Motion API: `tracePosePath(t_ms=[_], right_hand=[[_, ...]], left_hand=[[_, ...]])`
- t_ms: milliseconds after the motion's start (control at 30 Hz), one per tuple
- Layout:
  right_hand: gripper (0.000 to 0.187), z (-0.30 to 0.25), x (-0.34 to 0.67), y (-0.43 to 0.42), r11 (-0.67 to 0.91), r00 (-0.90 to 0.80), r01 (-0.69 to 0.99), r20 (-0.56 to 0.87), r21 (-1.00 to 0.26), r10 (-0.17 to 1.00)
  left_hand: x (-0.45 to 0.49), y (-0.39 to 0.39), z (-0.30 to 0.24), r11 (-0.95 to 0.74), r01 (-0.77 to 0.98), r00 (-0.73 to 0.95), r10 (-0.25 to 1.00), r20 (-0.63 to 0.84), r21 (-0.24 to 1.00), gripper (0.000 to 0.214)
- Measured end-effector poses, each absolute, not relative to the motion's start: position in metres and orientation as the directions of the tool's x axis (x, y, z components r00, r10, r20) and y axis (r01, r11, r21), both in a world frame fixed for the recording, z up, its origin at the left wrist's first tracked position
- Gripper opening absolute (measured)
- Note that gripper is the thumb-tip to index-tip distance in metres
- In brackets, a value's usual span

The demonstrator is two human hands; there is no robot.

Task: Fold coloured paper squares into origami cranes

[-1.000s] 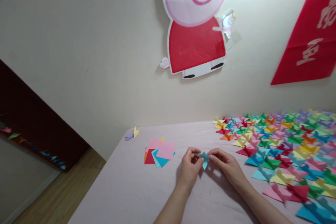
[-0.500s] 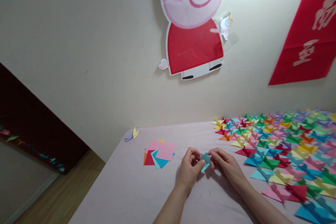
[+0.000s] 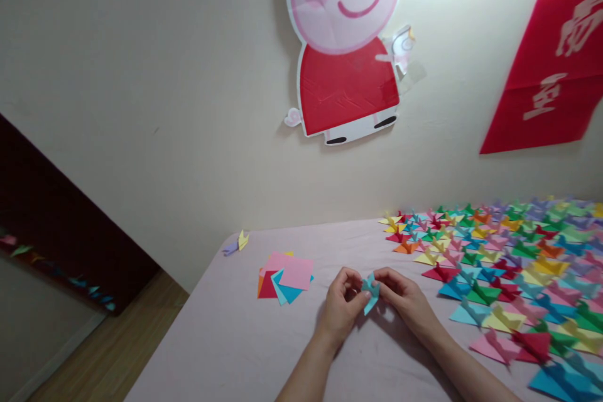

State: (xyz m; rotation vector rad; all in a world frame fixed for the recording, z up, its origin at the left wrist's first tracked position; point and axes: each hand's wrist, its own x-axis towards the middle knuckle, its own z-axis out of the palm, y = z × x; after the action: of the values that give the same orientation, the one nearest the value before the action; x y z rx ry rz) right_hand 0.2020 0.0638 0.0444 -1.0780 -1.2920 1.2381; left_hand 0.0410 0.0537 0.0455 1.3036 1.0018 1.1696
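A small light-blue folded paper crane (image 3: pixel 372 303) is held up between my two hands, just above the cloth. My left hand (image 3: pixel 345 301) pinches it from the left, thumb across its front. From the right, my right hand (image 3: pixel 402 295) has its fingertips closed on the upper right edge of the same paper. Part of the crane is hidden behind the fingers. Left of my hands lie several loose square paper sheets (image 3: pixel 296 273), in pink, red, orange, yellow and blue, overlapping in a loose pile.
Rows of many-coloured folded paper cranes (image 3: pixel 506 317) fill the right of the pink-cloth table (image 3: pixel 211 339). Yellow and purple paper cranes (image 3: pixel 241 242) sit at its far left corner. A pig cutout (image 3: pixel 351 85) and red banner (image 3: pixel 532 75) hang on the wall behind.
The light-blue paper has been turned and tilted between my fingers, and its outline looks narrower. My right fingertips have shifted slightly. The loose sheets and the rows of cranes stay put.
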Motion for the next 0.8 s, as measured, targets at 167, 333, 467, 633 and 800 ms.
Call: tracePosePath(t_ms=[167, 333, 467, 633, 800], right_hand=[[0.034, 0.0434, 0.2019, 0.0651, 0.068, -0.091, -0.084, 0.075, -0.994, 0.993], [0.031, 0.0441, 0.2033, 0.0666, 0.095, -0.068, -0.052, 0.098, -0.994, 0.993], [0.031, 0.0428, 0.2034, 0.0657, 0.097, -0.06, -0.039, 0.099, -0.995, 0.993], [0.022, 0.0402, 0.2009, 0.063, 0.194, -0.057, 0.053, 0.191, -0.98, 0.98], [0.02, 0.0386, 0.2003, 0.0619, 0.308, -0.048, 0.156, 0.305, -0.938, 0.951]], left_hand=[[0.0408, 0.0544, 0.0444, -0.092, -0.046, 0.187, 0.977, 0.099, 0.995, 0.027], [0.04, 0.0559, 0.0396, -0.101, -0.01, 0.202, 0.974, 0.101, 0.995, 0.024], [0.0392, 0.0564, 0.0375, -0.1, 0.017, 0.236, 0.967, 0.093, 0.995, 0.022], [0.0389, 0.0557, 0.0398, -0.108, 0.017, 0.265, 0.959, 0.1, 0.994, 0.023], [0.0397, 0.0545, 0.0456, -0.11, 0.03, 0.264, 0.96, 0.098, 0.993, 0.023]])
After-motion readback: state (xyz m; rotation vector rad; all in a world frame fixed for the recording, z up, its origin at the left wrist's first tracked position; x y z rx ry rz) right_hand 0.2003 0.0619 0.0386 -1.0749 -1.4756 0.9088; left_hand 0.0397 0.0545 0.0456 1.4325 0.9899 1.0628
